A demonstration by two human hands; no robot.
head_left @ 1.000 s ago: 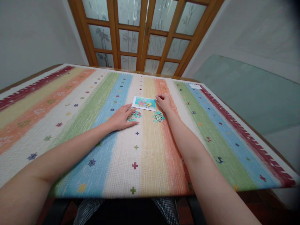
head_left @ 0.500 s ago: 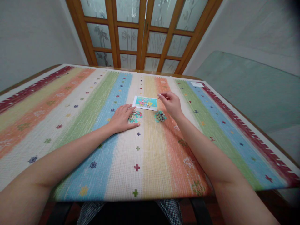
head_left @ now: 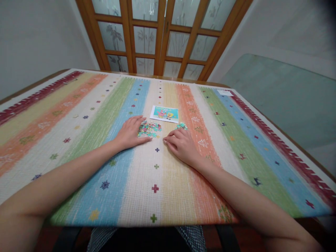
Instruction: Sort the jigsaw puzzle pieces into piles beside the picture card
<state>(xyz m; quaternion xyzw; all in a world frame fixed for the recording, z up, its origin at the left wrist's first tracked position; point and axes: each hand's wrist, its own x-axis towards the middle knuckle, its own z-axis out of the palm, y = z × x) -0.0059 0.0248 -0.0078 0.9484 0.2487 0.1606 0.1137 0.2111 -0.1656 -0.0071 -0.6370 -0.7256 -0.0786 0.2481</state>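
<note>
Head view: the striped worktop [head_left: 78, 140] carries everything. On it the left hand [head_left: 128, 133] lies flat and released. The right hand [head_left: 181, 145] rests palm down, fingers loosely stretched, gripping nothing that shows. Beyond them lies a picture card [head_left: 165, 114]. The larger pile [head_left: 149, 128] of puzzle pieces touches the left fingertips. The smaller pile [head_left: 181, 126] sits just past the right hand, partly hidden by it. Sorting pieces seems the step in hand; lifting one calls for a fine fingertip pinch. Single pieces are too small to read.
</note>
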